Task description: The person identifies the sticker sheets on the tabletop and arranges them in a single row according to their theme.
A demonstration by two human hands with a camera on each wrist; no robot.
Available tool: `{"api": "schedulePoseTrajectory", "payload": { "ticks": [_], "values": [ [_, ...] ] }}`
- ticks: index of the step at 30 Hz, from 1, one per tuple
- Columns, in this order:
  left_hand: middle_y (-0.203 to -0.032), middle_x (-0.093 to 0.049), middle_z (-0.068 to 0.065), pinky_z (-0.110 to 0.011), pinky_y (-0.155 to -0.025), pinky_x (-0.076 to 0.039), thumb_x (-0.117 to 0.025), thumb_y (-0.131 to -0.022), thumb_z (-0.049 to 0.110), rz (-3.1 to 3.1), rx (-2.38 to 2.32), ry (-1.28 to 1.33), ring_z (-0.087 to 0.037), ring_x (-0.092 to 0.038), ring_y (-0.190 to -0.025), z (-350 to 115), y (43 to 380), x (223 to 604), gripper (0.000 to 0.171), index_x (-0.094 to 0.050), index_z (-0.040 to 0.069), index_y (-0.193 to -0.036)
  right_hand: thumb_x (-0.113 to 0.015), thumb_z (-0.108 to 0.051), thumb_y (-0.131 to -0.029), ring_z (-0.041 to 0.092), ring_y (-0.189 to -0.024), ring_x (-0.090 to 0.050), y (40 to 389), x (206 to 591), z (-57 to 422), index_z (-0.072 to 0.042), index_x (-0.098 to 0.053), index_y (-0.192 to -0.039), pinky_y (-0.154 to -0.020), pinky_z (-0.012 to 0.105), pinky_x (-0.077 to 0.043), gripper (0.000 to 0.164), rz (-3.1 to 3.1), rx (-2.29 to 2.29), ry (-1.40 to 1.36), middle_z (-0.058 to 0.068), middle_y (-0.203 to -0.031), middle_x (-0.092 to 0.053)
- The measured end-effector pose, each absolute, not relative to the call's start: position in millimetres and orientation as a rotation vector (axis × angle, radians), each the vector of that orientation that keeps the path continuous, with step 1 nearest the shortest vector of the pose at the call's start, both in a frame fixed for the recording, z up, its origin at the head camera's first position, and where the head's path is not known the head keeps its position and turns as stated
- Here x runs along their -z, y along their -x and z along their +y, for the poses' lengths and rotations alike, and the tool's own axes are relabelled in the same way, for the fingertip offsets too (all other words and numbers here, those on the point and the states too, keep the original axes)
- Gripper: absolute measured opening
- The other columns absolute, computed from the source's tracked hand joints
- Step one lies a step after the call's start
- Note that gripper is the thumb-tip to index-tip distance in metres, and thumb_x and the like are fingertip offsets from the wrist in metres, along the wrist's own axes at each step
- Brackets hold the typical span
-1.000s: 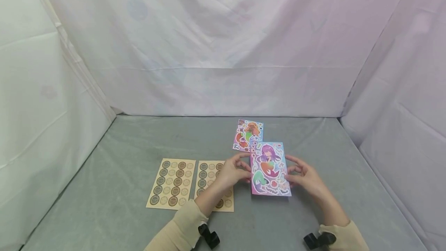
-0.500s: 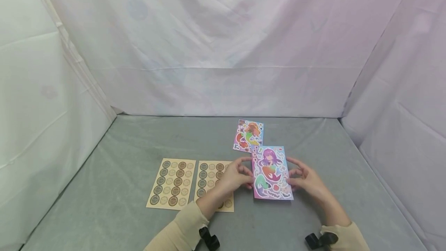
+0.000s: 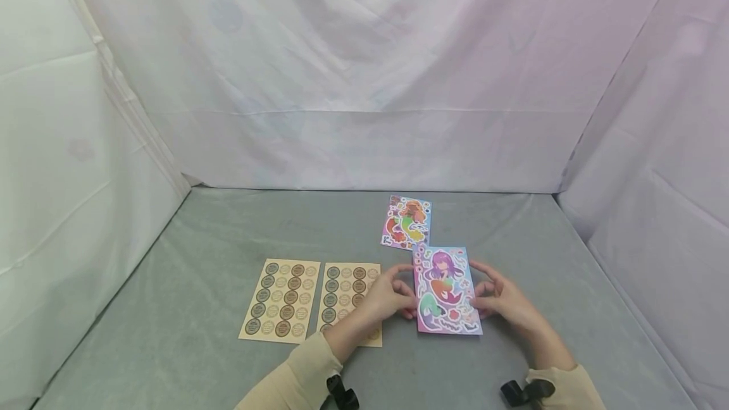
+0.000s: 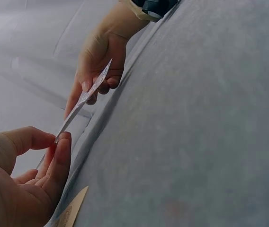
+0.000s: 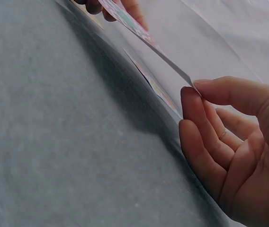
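Observation:
A pink and blue mermaid sticker sheet [image 3: 447,291] is held up off the table, its printed side facing the head camera. My left hand [image 3: 387,297] pinches its left edge between thumb and fingers. On the opposite edge, my right hand [image 3: 501,296] grips it the same way. Both wrist views show the sheet nearly edge-on, a thin strip between the two hands, with a gap beneath it. Behind it lies a second mermaid sticker sheet [image 3: 406,223], flat on the table; the held sheet overlaps its lower corner in the head view.
Two tan sheets of round stickers lie side by side on the left: one farther left [image 3: 280,301], the other [image 3: 336,290] partly hidden under my left forearm. Grey cloth covers the table [image 3: 193,309]. White fabric walls [image 3: 364,144] enclose the back and sides.
Both hands have brought the held sticker sheet a little nearer to me and slightly right. Their grip on its edges looks the same. The other sheets have stayed put.

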State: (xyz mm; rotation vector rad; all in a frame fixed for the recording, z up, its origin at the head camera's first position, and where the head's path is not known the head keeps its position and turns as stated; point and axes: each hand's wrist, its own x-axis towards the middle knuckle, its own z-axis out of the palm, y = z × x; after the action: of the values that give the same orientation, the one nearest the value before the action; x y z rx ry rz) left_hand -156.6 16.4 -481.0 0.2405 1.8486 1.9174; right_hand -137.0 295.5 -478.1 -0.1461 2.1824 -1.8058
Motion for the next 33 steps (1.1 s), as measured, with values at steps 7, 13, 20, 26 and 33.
{"api": "schedulePoseTrajectory", "payload": {
  "ticks": [7, 13, 20, 26, 33],
  "values": [
    [-0.075, -0.065, -0.009, -0.034, -0.057, -0.057, -0.070, -0.078, -0.006, 1.850, -1.888, -0.245, -0.021, -0.066, -0.062, 16, 152, 481, 0.066, -0.045, 0.008, -0.137, -0.071, 0.001, -0.081, 0.015, -0.066, -0.061, 137, 478, 298, 0.004, -0.016, -0.149, -0.059, 0.033, -0.056, 0.088, 2.140, 1.784, 0.155, 0.009, -0.082, -0.060],
    [-0.073, -0.065, -0.008, -0.033, -0.056, -0.057, -0.069, -0.080, -0.006, 1.888, -1.865, -0.265, -0.020, -0.065, -0.060, 16, 150, 480, 0.061, -0.046, 0.006, -0.135, -0.072, -0.001, -0.081, 0.015, -0.065, -0.060, 136, 477, 300, 0.004, -0.014, -0.149, -0.059, 0.032, -0.056, 0.089, 2.140, 1.749, 0.158, 0.010, -0.081, -0.061],
    [-0.071, -0.064, -0.008, -0.033, -0.054, -0.057, -0.070, -0.080, -0.006, 1.917, -1.859, -0.239, -0.020, -0.065, -0.057, 18, 148, 482, 0.058, -0.048, 0.005, -0.133, -0.072, -0.003, -0.082, 0.013, -0.059, -0.058, 135, 477, 299, 0.005, -0.015, -0.149, -0.055, 0.030, -0.054, 0.088, 2.169, 1.694, 0.181, 0.010, -0.076, -0.064],
    [-0.069, -0.064, -0.009, -0.033, -0.050, -0.056, -0.069, -0.077, -0.009, 1.928, -1.869, -0.235, -0.020, -0.063, -0.053, 20, 147, 483, 0.057, -0.049, 0.002, -0.130, -0.072, -0.004, -0.082, 0.012, -0.057, -0.058, 134, 474, 298, 0.007, -0.016, -0.147, -0.052, 0.028, -0.053, 0.087, 2.189, 1.649, 0.185, 0.010, -0.074, -0.065],
    [-0.068, -0.064, -0.008, -0.032, -0.048, -0.055, -0.070, -0.078, -0.006, 1.994, -1.795, -0.235, -0.019, -0.062, -0.050, 19, 145, 479, 0.056, -0.050, 0.001, -0.130, -0.073, -0.006, -0.082, 0.012, -0.057, -0.056, 133, 474, 297, 0.007, -0.018, -0.147, -0.049, 0.026, -0.050, 0.086, 2.214, 1.596, 0.157, 0.010, -0.073, -0.063]
  ]
}}
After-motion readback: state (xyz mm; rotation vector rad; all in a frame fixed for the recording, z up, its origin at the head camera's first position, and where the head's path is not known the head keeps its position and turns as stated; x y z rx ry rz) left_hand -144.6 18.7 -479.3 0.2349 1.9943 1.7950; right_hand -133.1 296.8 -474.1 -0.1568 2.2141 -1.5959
